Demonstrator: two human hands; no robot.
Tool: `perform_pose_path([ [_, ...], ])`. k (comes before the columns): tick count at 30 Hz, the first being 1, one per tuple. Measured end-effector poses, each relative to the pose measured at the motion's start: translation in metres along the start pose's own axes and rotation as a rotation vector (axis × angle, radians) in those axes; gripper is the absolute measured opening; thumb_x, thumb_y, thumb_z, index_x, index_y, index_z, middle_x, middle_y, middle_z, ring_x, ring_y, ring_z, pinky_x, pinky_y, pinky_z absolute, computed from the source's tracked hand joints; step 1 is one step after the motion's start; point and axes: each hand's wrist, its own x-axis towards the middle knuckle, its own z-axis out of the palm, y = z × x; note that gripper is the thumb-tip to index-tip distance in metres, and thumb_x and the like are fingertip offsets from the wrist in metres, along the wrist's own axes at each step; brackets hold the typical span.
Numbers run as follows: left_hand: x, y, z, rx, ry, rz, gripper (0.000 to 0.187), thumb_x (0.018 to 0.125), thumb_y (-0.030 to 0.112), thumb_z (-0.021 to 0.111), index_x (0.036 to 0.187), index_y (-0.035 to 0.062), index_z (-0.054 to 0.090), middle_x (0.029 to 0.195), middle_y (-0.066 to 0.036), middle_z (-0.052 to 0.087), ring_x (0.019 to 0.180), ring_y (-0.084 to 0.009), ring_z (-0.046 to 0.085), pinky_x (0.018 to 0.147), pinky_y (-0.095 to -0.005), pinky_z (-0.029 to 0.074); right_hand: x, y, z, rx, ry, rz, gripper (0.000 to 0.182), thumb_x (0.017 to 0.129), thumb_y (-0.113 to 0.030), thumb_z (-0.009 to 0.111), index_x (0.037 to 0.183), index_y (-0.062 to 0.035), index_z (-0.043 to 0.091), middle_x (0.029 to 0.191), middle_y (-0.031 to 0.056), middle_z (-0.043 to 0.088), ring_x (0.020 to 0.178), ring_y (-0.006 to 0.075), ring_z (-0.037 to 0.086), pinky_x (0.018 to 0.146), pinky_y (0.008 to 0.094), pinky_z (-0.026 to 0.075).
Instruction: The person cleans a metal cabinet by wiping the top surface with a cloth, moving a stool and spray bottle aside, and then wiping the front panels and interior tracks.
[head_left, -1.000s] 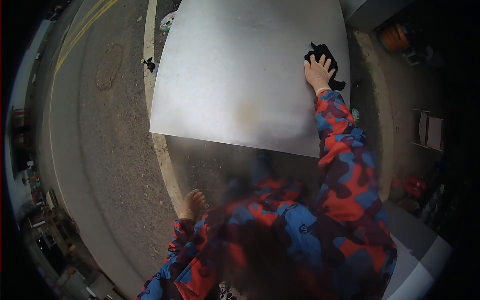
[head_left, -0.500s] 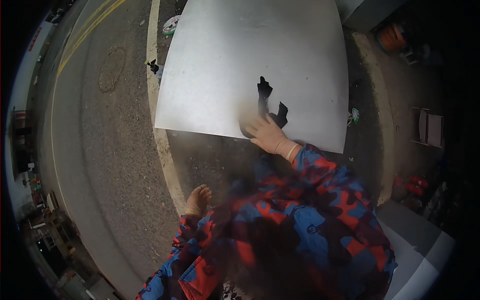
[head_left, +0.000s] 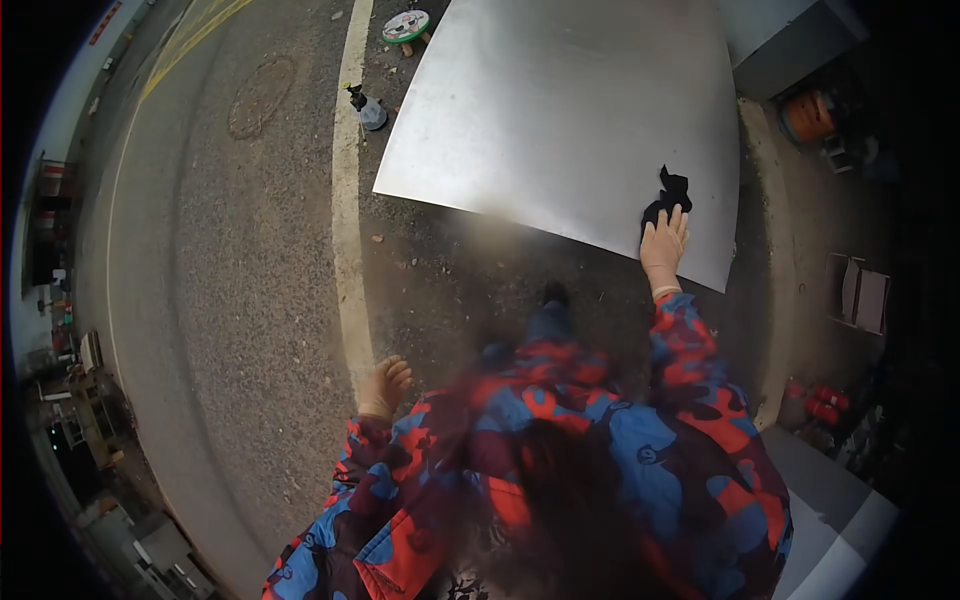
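Gloved in a pale tan glove, my right hand (head_left: 664, 248) presses a black cloth (head_left: 673, 197) onto a large, smooth metal sheet (head_left: 550, 110). Its fingers reach forward over the cloth, and the cloth's far end sticks out crumpled beyond them. The hand is close to the sheet's near edge, toward its right corner. My left hand (head_left: 384, 388), in a similar glove, hangs over the ground beside the white line, away from the sheet. Its fingers are curled in, and I see nothing in them.
A spray bottle (head_left: 369, 110) and a small round stool (head_left: 407, 27) stand left of the sheet. The road with its white line (head_left: 350, 230) runs along the left. On the right are an orange container (head_left: 807, 117) and a folding chair (head_left: 860, 294).
My right hand has slid the black cloth rightward along the sheet's near edge, and the cloth is more bunched. The view has shifted, showing more stool and bottle. My left hand stays low, curled.
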Motion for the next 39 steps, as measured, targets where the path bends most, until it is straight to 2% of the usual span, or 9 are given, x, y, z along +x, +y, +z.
perform_pose_path([
  [7, -0.017, -0.023, -0.098, -0.226, 0.058, 0.018, 0.037, 0.096, 0.023, 0.044, 0.126, 0.0012, 0.046, 0.111, -0.011, 0.060, 0.104, -0.0254, 0.057, 0.086, -0.0349, 0.049, -0.031, -0.186, 0.011, 0.146, -0.038, -0.487, 0.051, 0.090, -0.029, 0.051, 0.135, -0.0044, 0.046, 0.148, 0.0157, 0.034, 0.139, 0.0330, 0.026, 0.113, 0.0488, 0.020],
  [9, -0.022, -0.032, -0.120, -0.062, 0.046, 0.139, 0.036, 0.096, 0.023, 0.045, 0.124, 0.0010, 0.048, 0.111, -0.011, 0.059, 0.104, -0.0257, 0.057, 0.084, -0.0373, 0.050, -0.042, -0.241, 0.013, 0.185, -0.055, -0.590, 0.053, 0.090, -0.029, 0.053, 0.136, -0.0044, 0.045, 0.147, 0.0160, 0.035, 0.138, 0.0330, 0.027, 0.113, 0.0485, 0.020],
  [13, -0.017, -0.046, -0.155, -0.296, 0.169, 0.045, 0.038, 0.098, 0.026, 0.041, 0.125, 0.0013, 0.049, 0.121, -0.013, 0.058, 0.110, -0.0281, 0.055, 0.090, -0.0416, 0.049, -0.059, -0.335, 0.021, 0.156, -0.090, -0.764, 0.054, 0.089, -0.030, 0.055, 0.136, -0.0047, 0.046, 0.148, 0.0156, 0.034, 0.140, 0.0318, 0.025, 0.115, 0.0480, 0.018],
  [17, 0.017, -0.066, -0.210, -0.417, 0.049, -0.015, 0.040, 0.098, 0.028, 0.041, 0.128, 0.0012, 0.048, 0.127, -0.014, 0.055, 0.115, -0.0296, 0.053, 0.095, -0.0434, 0.046, -0.067, -0.410, 0.035, 0.138, -0.081, -0.896, 0.056, 0.090, -0.033, 0.054, 0.139, -0.0101, 0.043, 0.151, 0.0135, 0.029, 0.142, 0.0302, 0.022, 0.116, 0.0478, 0.015],
  [26, 0.052, 0.048, -0.192, -0.342, 0.186, 0.012, 0.048, 0.100, 0.031, 0.038, 0.136, -0.0006, 0.042, 0.133, -0.014, 0.052, 0.120, -0.0269, 0.051, 0.100, -0.0368, 0.042, -0.025, -0.493, 0.035, 0.119, -0.161, -0.595, 0.063, 0.090, -0.043, 0.051, 0.144, -0.0120, 0.038, 0.155, 0.0133, 0.022, 0.144, 0.0303, 0.015, 0.116, 0.0510, 0.008],
  [30, 0.070, 0.133, -0.198, 0.565, -0.242, 0.482, 0.048, 0.101, 0.029, 0.038, 0.138, -0.0010, 0.037, 0.140, -0.017, 0.044, 0.123, -0.0293, 0.049, 0.100, -0.0394, 0.042, 0.055, -0.511, 0.042, 0.147, -0.100, -0.390, 0.061, 0.090, -0.040, 0.052, 0.141, -0.0098, 0.041, 0.152, 0.0142, 0.026, 0.142, 0.0310, 0.020, 0.114, 0.0513, 0.015],
  [32, 0.071, 0.173, -0.181, -0.071, 0.022, 0.213, 0.047, 0.100, 0.027, 0.039, 0.138, -0.0005, 0.036, 0.140, -0.018, 0.043, 0.124, -0.0312, 0.047, 0.099, -0.0406, 0.043, 0.099, -0.518, 0.042, 0.119, -0.094, -0.345, 0.061, 0.090, -0.040, 0.051, 0.142, -0.0101, 0.039, 0.153, 0.0140, 0.026, 0.142, 0.0317, 0.019, 0.114, 0.0513, 0.016],
  [35, 0.065, 0.230, -0.141, -0.181, 0.218, 0.101, 0.046, 0.100, 0.027, 0.039, 0.137, -0.0003, 0.036, 0.140, -0.017, 0.043, 0.125, -0.0320, 0.046, 0.100, -0.0414, 0.042, 0.152, -0.524, 0.058, 0.113, -0.006, -0.274, 0.058, 0.090, -0.041, 0.052, 0.140, -0.0130, 0.043, 0.151, 0.0110, 0.030, 0.142, 0.0293, 0.021, 0.114, 0.0526, 0.016],
  [39, 0.097, 0.246, -0.189, -0.120, 0.086, 0.082, 0.046, 0.100, 0.029, 0.039, 0.137, -0.0003, 0.037, 0.139, -0.017, 0.044, 0.123, -0.0326, 0.047, 0.100, -0.0415, 0.042, 0.171, -0.532, 0.063, 0.085, -0.011, -0.171, 0.058, 0.090, -0.041, 0.052, 0.140, -0.0140, 0.042, 0.152, 0.0113, 0.029, 0.142, 0.0302, 0.021, 0.113, 0.0546, 0.017],
])
